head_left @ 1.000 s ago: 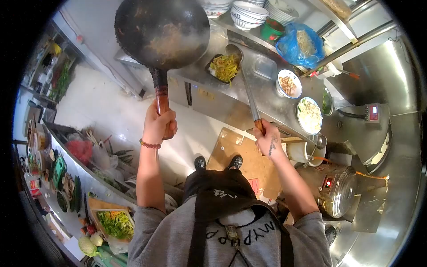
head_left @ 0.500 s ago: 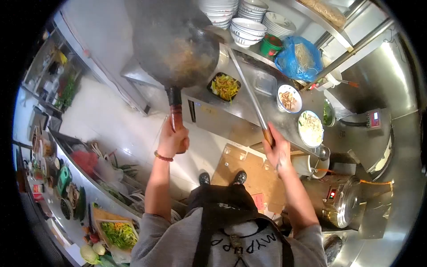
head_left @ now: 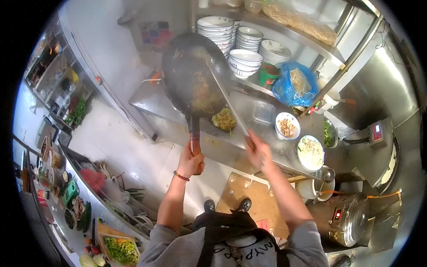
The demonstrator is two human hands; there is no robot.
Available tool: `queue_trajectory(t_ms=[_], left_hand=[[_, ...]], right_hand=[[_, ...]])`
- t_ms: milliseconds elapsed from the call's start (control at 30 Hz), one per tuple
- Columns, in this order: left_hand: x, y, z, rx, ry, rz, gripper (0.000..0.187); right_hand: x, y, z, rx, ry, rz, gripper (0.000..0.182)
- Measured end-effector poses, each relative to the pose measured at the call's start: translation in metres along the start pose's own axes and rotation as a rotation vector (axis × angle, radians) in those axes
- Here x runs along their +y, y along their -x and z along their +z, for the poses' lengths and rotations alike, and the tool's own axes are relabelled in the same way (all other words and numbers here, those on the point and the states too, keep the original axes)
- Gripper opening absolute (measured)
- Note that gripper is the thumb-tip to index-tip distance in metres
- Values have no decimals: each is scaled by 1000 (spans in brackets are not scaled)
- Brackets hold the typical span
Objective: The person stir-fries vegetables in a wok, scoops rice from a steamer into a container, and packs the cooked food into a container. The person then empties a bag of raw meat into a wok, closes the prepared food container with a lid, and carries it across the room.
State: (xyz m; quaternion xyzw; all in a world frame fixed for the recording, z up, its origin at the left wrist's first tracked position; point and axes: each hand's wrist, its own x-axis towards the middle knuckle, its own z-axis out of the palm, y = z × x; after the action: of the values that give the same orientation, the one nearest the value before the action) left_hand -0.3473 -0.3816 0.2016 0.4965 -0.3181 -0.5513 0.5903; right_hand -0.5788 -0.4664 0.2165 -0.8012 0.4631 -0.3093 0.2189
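My left hand point(head_left: 191, 162) is wrapped round the wooden handle of a dark wok point(head_left: 178, 84), which is held up and tilted over the steel counter. Shredded food point(head_left: 208, 95) lies in the wok, blurred by steam. My right hand point(head_left: 258, 151) is closed on the wooden grip of a long metal ladle point(head_left: 231, 104). Its shaft reaches across the wok's right side; its head is hard to make out there. Below the wok's lower right edge, a black container of cooked shredded vegetables point(head_left: 224, 120) is partly covered from sight.
On the steel counter point(head_left: 275, 144) stand a clear plastic box point(head_left: 264, 111), a bowl of meat pieces point(head_left: 287, 126) and a bowl of pale shreds point(head_left: 310, 153). Stacked bowls point(head_left: 245, 63) and a blue bag of noodles point(head_left: 297, 84) are behind. A steel pot point(head_left: 344, 220) stands at right.
In the view, the wok has shifted right and down, now partly over the black container. The ladle's upper end has moved from beside the rim to across the wok. Both hands keep their grip.
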Motion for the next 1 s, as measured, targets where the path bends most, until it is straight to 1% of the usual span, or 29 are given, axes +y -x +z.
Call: queue_trajectory(t_ms=[67, 100, 133, 167, 200, 267, 300, 333, 400, 433, 467, 500, 567, 633, 700, 733, 767, 800, 833, 867, 933, 967, 1000], left_hand=[[2, 3, 2, -22, -38, 45, 29], [3, 3, 2, -13, -39, 52, 29], [4, 2, 3, -11, -34, 20, 29], [3, 0, 3, -9, -23, -12, 29], [-3, -3, 0, -5, -11, -7, 29], [-18, -11, -1, -2, 16, 66, 30], [-22, -14, 1, -1, 26, 90, 30], [-19, -12, 4, 9, -220, 237, 30], [-19, -7, 7, -4, -478, 373, 31], [-21, -9, 9, 26, -316, 259, 32], [-20, -9, 11, 40, -239, 202, 32], [-18, -8, 14, 59, -161, 146, 32], [-12, -7, 18, 27, 54, 40, 34], [-20, -17, 16, 40, 34, 36, 35], [-23, -18, 20, 53, 19, 7, 35], [-14, -16, 24, 85, -43, -27, 36], [-10, -14, 26, 112, -113, -60, 36], [-17, -15, 25, 136, -76, -18, 35], [-21, -16, 23, 125, -87, -29, 35], [-25, -17, 23, 114, -66, -18, 33], [-31, -19, 25, 102, -53, -16, 32], [-34, -20, 27, 111, -135, 50, 30], [-37, -24, 28, 118, -212, 121, 29]], right_hand=[[9, -17, 53, 197, -153, -185, 43], [21, -6, 63, 194, -159, -194, 43], [34, 21, 71, 98, -211, -109, 42], [46, 44, 70, -2, -255, -24, 42], [56, 64, 57, -10, -247, -32, 42], [85, 96, 4, -3, 50, -125, 43], [88, 103, -13, 3, 192, -164, 43], [78, 92, -20, 1, 190, -154, 43], [50, 43, -25, 93, 197, -153, 44], [45, 21, -8, 102, 138, -124, 45], [46, 9, 10, 109, 76, -97, 46], [52, 16, 18, 112, 71, -97, 46], [64, 56, 43, 52, 71, -56, 48], [76, 91, 54, -18, 91, -18, 49], [104, 120, 26, -48, 104, -34, 50], [116, 132, 13, -69, 106, -50, 51], [95, 115, -10, -8, 345, -130, 50], [74, 92, -27, -47, 330, -68, 50], [61, 73, -35, -82, 316, -5, 50], [65, 59, -25, -77, 314, 6, 50], [79, 44, 9, 23, 222, -40, 52], [80, 57, 25, 23, 217, -31, 52], [81, 77, 39, -23, 91, 33, 53]])
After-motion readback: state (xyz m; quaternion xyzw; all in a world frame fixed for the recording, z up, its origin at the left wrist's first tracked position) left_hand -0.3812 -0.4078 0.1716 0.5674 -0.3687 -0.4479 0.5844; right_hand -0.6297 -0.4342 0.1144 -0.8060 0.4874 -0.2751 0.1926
